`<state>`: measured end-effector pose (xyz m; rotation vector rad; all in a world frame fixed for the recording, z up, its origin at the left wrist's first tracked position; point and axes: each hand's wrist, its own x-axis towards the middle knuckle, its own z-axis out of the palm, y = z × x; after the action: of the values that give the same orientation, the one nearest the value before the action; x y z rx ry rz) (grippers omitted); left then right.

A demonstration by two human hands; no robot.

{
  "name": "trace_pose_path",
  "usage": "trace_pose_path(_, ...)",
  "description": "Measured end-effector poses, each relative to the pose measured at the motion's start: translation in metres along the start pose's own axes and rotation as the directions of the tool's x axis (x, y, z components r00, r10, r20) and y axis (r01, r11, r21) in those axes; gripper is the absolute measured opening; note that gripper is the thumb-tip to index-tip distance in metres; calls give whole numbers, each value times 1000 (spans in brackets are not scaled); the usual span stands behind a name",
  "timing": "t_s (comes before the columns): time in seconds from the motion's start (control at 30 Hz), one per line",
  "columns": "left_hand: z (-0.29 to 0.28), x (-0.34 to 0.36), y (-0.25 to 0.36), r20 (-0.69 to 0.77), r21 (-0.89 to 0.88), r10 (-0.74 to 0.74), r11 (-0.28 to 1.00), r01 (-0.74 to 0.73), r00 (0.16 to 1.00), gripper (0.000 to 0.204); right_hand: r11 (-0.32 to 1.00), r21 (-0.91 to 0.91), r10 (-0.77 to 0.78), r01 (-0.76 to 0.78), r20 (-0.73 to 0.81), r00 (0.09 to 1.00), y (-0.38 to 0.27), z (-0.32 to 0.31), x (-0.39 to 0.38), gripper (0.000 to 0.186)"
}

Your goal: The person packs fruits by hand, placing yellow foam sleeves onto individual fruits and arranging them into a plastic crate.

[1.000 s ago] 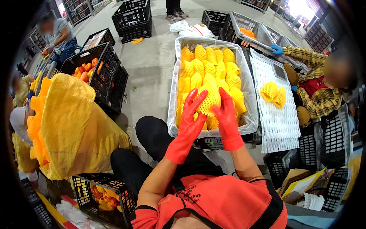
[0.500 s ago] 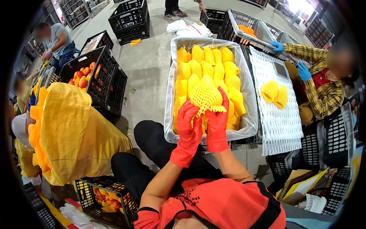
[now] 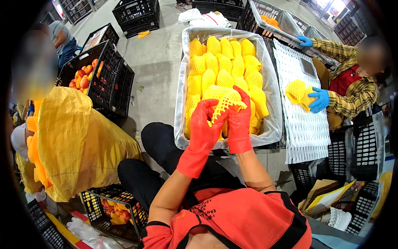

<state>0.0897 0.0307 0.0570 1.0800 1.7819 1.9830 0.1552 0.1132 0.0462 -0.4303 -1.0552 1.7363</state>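
Note:
Both my hands wear red rubber gloves and hold a yellow foam net sleeve [image 3: 225, 92] over the near part of a lined crate [image 3: 272, 99]. My left hand [image 3: 203, 130] pinches the sleeve's loose open edge. On the sleeve's right side, my right hand [image 3: 240, 122] has its fingers closed around it. The sleeve looks bulged, but its contents are hidden. Rows of yellow net-wrapped pieces [image 3: 224, 63] fill the crate beneath, inside a clear plastic liner.
At right, a co-worker's blue-gloved hand [image 3: 318, 100] touches two yellow foam nets [image 3: 296, 91] on a white foam sheet [image 3: 302, 137]. A yellow sack [image 3: 78, 141] stands left, before a black crate of red-orange fruit [image 3: 84, 77]. Another fruit crate [image 3: 134, 216] sits by my left leg.
My left hand has turned and pulled the sleeve's open edge up and over. The co-worker's raised hand has come down onto the foam nets. The whole view has shifted slightly.

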Motion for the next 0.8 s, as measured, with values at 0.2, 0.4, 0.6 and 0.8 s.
trace_pose_path(0.2,-38,28,-4,75,-451,-274,848,278,959,21,979,34,202,-202,10,979,-22,5,-9,49)
trace_pose_path(0.4,-39,26,6,96,-638,-560,600,483,823,29,977,-138,194,-161,274,942,-11,-15,-5,40)
trace_pose_path(0.6,-33,20,5,162,-674,-554,542,502,816,31,931,-363,93,20,292,952,14,-30,-16,40)
trace_pose_path(0.8,-39,17,-11,175,-663,-531,559,498,829,30,624,-753,104,211,348,932,-11,-27,-10,54)
